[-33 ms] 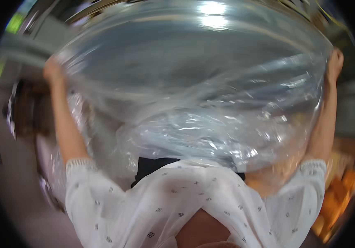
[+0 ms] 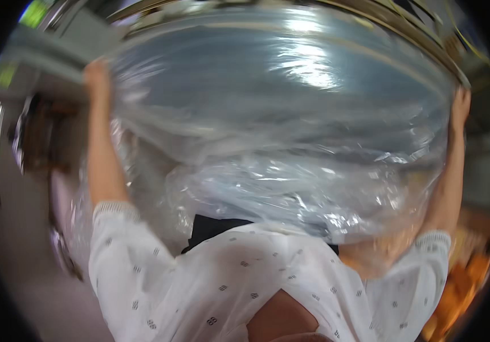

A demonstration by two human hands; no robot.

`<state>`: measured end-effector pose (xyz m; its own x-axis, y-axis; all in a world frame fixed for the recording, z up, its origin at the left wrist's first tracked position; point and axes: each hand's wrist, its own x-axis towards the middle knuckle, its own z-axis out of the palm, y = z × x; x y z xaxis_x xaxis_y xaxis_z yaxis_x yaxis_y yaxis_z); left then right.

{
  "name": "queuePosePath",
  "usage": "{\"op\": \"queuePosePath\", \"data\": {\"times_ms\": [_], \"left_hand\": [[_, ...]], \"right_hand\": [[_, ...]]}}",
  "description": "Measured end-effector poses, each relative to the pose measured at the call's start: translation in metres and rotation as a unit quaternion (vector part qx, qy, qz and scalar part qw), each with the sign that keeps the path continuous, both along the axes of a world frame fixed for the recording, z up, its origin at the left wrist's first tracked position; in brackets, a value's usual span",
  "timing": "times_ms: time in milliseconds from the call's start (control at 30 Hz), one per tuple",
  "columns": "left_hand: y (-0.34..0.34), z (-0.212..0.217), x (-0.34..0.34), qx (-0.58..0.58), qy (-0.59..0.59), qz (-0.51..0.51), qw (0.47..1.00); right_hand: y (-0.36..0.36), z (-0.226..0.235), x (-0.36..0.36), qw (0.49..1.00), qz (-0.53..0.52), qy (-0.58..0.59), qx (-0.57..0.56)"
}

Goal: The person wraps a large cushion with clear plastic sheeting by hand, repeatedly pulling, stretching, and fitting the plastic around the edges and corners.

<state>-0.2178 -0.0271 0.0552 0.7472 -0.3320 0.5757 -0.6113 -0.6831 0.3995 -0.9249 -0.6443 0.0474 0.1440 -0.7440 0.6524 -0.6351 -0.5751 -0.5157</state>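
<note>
A wide sheet of clear plastic film stretches between my two raised arms. It is pulled fairly smooth over a grey-blue surface at the far side and lies crumpled and shiny close to my body. My left hand is closed on the film's far left edge, a little blurred. At the far right, my right hand grips the other edge, beside the end of a brown rim. Loose folds of film hang down near both forearms.
Beyond the film runs the long curved brown rim. Dark brown furniture stands on the left, on a greyish floor. Orange material lies at the lower right. A yellow cord shows at the upper right.
My left hand has moved up and inward to the right with the film's edge. My right hand is slightly lower. More of the brown rim shows at the far side.
</note>
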Motion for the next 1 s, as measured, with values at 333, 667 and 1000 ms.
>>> {"op": "queuePosePath", "data": {"times_ms": [333, 667, 1000], "left_hand": [[-0.084, -0.062, 0.063, -0.269, 0.146, -0.079, 0.949], [-0.083, -0.064, 0.122, -0.222, 0.142, -0.067, 0.962], [-0.063, -0.071, 0.149, -0.362, 0.249, -0.072, 0.895]], "right_hand": [[-0.028, -0.076, 0.006, 0.992, 0.045, -0.051, 0.102], [-0.032, -0.063, 0.033, 0.997, -0.065, 0.041, 0.024], [-0.032, -0.062, 0.021, 0.99, -0.129, -0.041, 0.044]]}}
